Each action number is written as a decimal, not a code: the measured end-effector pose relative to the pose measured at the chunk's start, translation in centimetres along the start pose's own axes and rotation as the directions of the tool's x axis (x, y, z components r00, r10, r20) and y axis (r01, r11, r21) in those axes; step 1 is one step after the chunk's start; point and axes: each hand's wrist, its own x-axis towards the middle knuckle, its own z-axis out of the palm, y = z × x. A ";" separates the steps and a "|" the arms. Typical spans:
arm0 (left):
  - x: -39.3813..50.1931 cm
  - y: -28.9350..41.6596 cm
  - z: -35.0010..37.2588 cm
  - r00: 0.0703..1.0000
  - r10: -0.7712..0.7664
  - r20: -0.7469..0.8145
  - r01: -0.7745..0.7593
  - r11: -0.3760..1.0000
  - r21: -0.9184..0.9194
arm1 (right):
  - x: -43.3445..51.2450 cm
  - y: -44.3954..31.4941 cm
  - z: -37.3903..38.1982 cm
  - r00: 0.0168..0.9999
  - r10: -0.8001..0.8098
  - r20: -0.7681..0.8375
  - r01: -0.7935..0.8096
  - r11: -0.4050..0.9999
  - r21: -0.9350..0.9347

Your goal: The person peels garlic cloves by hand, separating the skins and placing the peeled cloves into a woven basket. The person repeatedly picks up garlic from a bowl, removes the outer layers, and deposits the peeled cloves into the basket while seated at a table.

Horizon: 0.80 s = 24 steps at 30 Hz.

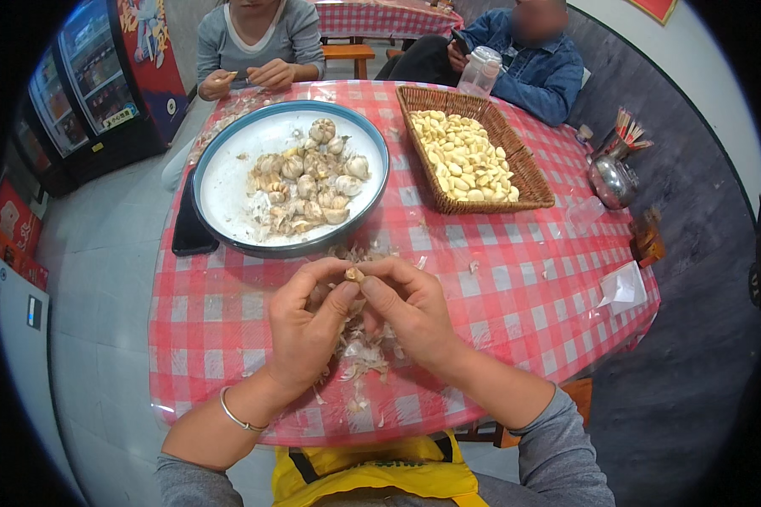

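Between the fingertips of my left hand [311, 310] and my right hand [418, 310] is a small garlic clove [354, 274], brownish at the end that shows. Both thumbs and forefingers pinch it, close above the tablecloth. Papery garlic skins [363, 355] lie heaped under and around my hands. Beyond my left hand stands a wide white basin with a blue rim [212, 155], holding unpeeled garlic bulbs [307, 184] and loose cloves. Farther right, a brown wicker basket [526, 171] holds many peeled garlic cloves [460, 158].
A black phone [190, 222] lies partly under the basin's left side. Along the right are a crumpled napkin [623, 288], a clear cup [585, 214] and a metal pot [612, 180]. A lidded plastic jar [480, 73] stands behind the basket. Two people sit across the checked table.
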 end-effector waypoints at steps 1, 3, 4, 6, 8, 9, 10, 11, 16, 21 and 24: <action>0.1 0.1 0.0 0.999 0.033 0.005 -0.034 0.998 0.045 | 0.0 0.1 0.0 1.000 -0.015 -0.012 0.015 0.999 -0.039; 0.3 0.3 0.0 0.995 0.097 0.022 -0.099 0.986 0.133 | 0.0 0.3 -0.2 0.998 -0.046 -0.036 0.041 0.992 -0.117; 0.2 0.4 0.0 0.996 0.077 0.037 -0.081 0.986 0.142 | 0.1 0.5 -0.3 0.991 -0.121 -0.053 0.109 0.978 -0.176; 0.2 0.6 -0.1 0.997 0.039 0.063 -0.049 0.985 0.163 | 0.4 0.9 -0.5 0.961 -0.269 -0.069 0.238 0.925 -0.296; 0.4 0.4 -0.2 0.988 0.141 0.062 -0.152 0.959 0.239 | 0.4 0.6 -0.7 0.953 -0.300 -0.049 0.264 0.895 -0.360; 0.6 0.4 -0.2 0.979 0.195 0.063 -0.205 0.939 0.276 | 0.4 0.3 -0.7 0.948 -0.317 -0.035 0.279 0.877 -0.392; 0.7 0.2 -0.4 0.967 0.241 0.082 -0.255 0.913 0.319 | 0.4 0.0 -0.8 0.959 -0.281 -0.032 0.246 0.886 -0.393; 0.9 -0.1 -0.6 0.953 0.286 0.103 -0.304 0.882 0.359 | 0.3 -0.2 -0.8 0.969 -0.245 -0.030 0.214 0.894 -0.393; 1.3 -0.3 -0.8 0.884 0.414 0.218 -0.468 0.777 0.421 | 0.1 -0.4 -0.9 0.994 -0.096 -0.049 0.077 0.952 -0.295; 1.1 -0.5 -0.9 0.893 0.373 0.252 -0.446 0.812 0.376 | 0.0 -0.3 -1.0 0.992 -0.107 -0.070 0.069 0.910 -0.408; 0.8 -0.1 -0.9 0.951 0.218 0.220 -0.281 0.906 0.316 | -0.1 -0.7 -0.9 0.992 -0.105 -0.077 0.062 0.902 -0.428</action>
